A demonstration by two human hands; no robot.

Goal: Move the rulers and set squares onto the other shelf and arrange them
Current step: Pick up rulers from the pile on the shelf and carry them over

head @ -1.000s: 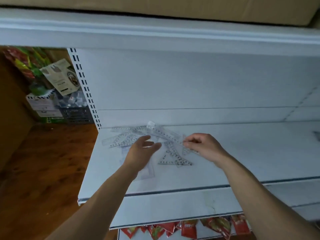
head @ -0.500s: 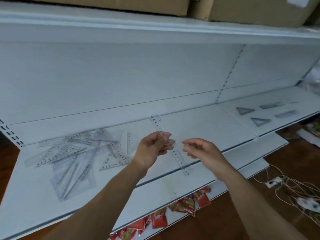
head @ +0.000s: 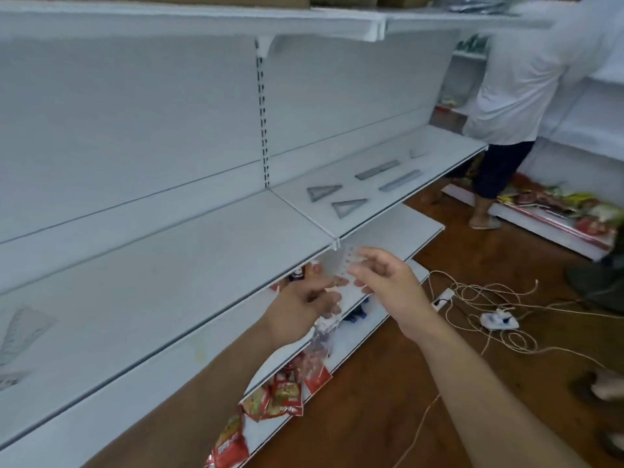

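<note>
Clear plastic ruler [head: 347,261] hangs just in front of the white metal shelf [head: 202,265], pinched in the curled fingers of left hand [head: 300,307] and right hand [head: 388,282]

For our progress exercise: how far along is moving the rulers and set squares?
Done: two grey triangular set squares and two long grey rulers lie spaced on the right white shelf. In hand: the left hand holds a clear plastic ruler, right hand beside it. Left: a clear pile at far left.
</note>
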